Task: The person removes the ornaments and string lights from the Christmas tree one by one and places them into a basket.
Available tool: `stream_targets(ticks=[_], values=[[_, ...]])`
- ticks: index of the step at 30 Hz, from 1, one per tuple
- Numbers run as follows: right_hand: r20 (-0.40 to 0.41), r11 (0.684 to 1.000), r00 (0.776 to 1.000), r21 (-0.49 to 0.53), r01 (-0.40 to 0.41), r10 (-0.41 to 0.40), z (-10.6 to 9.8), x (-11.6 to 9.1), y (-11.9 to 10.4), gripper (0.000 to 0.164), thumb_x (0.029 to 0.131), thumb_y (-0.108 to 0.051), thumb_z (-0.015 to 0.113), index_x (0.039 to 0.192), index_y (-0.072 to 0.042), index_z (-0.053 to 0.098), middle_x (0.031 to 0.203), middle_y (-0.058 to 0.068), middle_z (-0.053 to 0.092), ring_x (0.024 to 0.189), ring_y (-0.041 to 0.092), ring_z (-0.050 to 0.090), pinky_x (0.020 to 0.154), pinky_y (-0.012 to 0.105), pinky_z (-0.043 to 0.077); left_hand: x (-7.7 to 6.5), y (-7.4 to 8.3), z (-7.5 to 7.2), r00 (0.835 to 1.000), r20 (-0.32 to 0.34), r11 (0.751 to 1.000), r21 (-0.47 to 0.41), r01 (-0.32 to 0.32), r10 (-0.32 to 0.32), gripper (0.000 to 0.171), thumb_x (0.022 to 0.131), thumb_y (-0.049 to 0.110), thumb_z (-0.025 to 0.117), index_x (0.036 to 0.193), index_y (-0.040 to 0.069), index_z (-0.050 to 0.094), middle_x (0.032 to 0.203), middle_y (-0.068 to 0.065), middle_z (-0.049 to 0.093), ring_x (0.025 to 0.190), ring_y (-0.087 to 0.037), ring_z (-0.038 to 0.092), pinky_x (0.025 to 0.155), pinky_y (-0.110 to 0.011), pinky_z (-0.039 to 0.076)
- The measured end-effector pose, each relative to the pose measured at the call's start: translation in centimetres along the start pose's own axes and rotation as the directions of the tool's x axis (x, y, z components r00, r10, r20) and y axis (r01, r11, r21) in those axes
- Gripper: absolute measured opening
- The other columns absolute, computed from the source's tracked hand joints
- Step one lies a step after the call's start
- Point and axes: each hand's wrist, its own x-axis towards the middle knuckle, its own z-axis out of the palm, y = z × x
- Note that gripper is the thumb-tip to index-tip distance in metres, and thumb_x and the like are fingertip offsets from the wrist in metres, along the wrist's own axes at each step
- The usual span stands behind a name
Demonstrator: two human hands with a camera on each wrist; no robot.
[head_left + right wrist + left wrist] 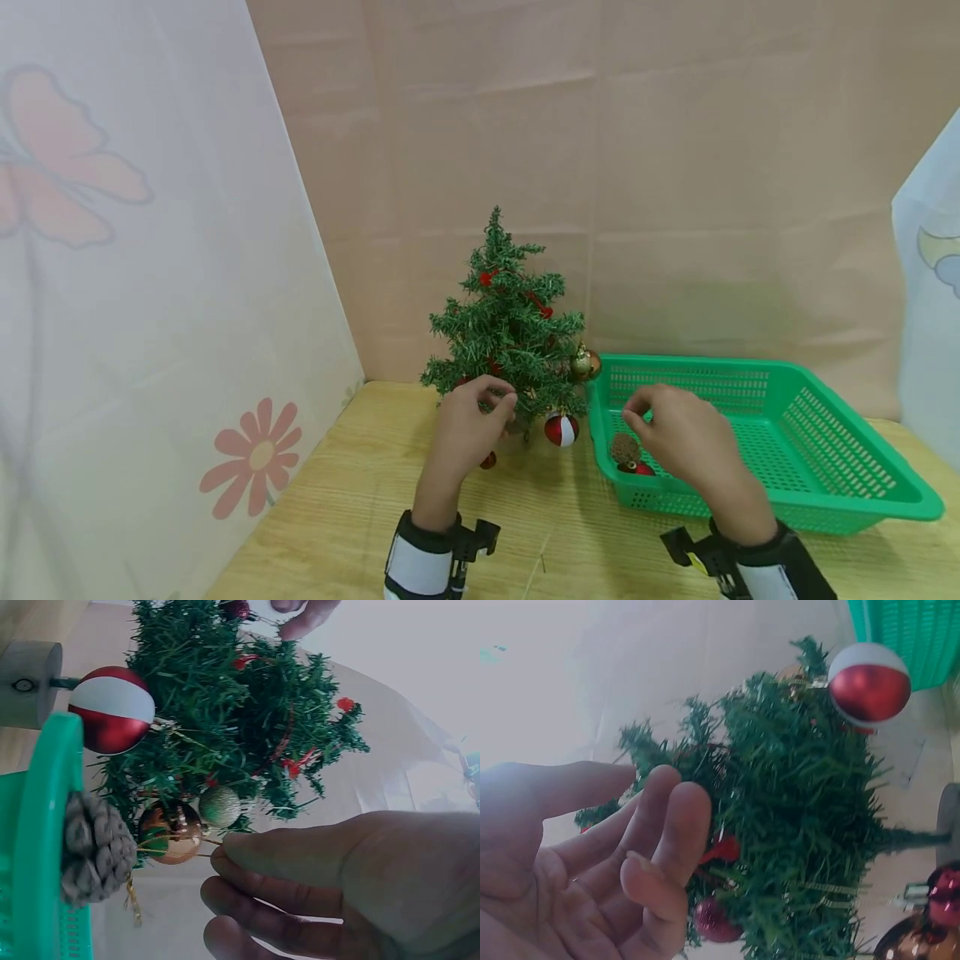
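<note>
A small green Christmas tree (510,329) stands on the table, hung with red bows and baubles. Between thumb and forefinger my right hand (686,437) pinches a thin gold string loop (176,838). From that string a brown pine cone (96,847) hangs over the near left edge of the green basket (862,500). My left hand (472,425) is at the tree's front, fingers loosely bent, nothing in them. A red-and-white bauble (562,430) hangs low on the tree's right side. Above it are a gold-green bauble (220,806) and a copper bauble (174,832).
Inside the basket's near left corner lies a red bauble (643,469). Low at the tree's front is a dark red bauble (488,460). A beige cloth (712,208) hangs behind, and a white flowered cloth (187,250) borders the left side.
</note>
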Motion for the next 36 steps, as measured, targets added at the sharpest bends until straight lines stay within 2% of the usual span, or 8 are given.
stream_targets(ticks=[3,10,14,22,29,36], values=[[0.014,1.0,1.0,-0.015,-0.005,0.005,0.3,0.2,0.1,0.012,0.095,-0.022,0.066,0.099,-0.014,0.074,0.091,0.004,0.072,0.056,0.014,0.049,0.048,0.032,0.036,-0.1,-0.1,-0.6,0.999,-0.035,1.0,-0.019,0.013,-0.014,0.018,0.099,0.017,0.062,0.111,0.006,0.069,0.085,-0.013,0.071,0.055,-0.011,0.062,0.048,-0.029,0.045],[0.037,1.0,0.999,-0.025,0.004,-0.003,0.8,0.4,0.4,0.011,0.094,-0.02,0.067,0.098,-0.013,0.075,0.095,0.007,0.073,0.054,0.014,0.049,0.047,0.032,0.036,-0.2,0.0,-1.2,0.997,-0.069,0.999,-0.041,0.03,-0.033,0.018,0.099,0.018,0.061,0.111,0.007,0.069,0.084,-0.012,0.071,0.055,-0.012,0.061,0.049,-0.03,0.045],[0.052,1.0,0.999,-0.025,0.012,-0.011,1.3,0.6,0.8,0.011,0.094,-0.02,0.068,0.098,-0.014,0.075,0.088,0.003,0.072,0.052,0.014,0.049,0.046,0.032,0.035,-0.1,-0.2,-1.5,0.994,-0.097,0.998,-0.039,0.048,-0.051,0.019,0.099,0.018,0.061,0.112,0.007,0.069,0.085,-0.013,0.071,0.056,-0.012,0.062,0.051,-0.031,0.047],[0.095,0.999,0.995,-0.034,0.017,-0.014,2.2,1.1,1.2,0.011,0.094,-0.019,0.068,0.098,-0.013,0.076,0.079,-0.001,0.07,0.049,0.014,0.049,0.046,0.032,0.035,0.1,-1.0,-2.1,0.985,-0.146,0.993,-0.087,0.077,-0.089,0.018,0.099,0.017,0.061,0.111,0.005,0.07,0.085,-0.014,0.07,0.067,-0.033,0.068,0.051,-0.03,0.048],[0.097,0.999,0.995,-0.038,0.019,-0.016,2.8,1.2,1.5,0.009,0.093,-0.017,0.068,0.095,-0.013,0.076,0.071,-0.002,0.065,0.049,0.015,0.047,0.047,0.031,0.033,0.2,-1.1,-2.3,0.98,-0.166,0.988,-0.123,0.092,-0.112,0.018,0.099,0.014,0.061,0.111,0.004,0.069,0.084,-0.014,0.069,0.066,-0.031,0.069,0.054,-0.029,0.051],[0.11,0.998,0.994,-0.054,0.015,-0.009,3.5,1.4,1.9,0.008,0.092,-0.017,0.07,0.094,-0.013,0.076,0.081,0.0,0.07,0.058,0.013,0.053,0.05,0.032,0.041,0.3,-1.4,-2.3,0.975,-0.189,0.988,-0.125,0.091,-0.114,0.018,0.099,0.012,0.061,0.111,0.002,0.069,0.085,-0.016,0.071,0.067,-0.033,0.07,0.055,-0.028,0.053]])
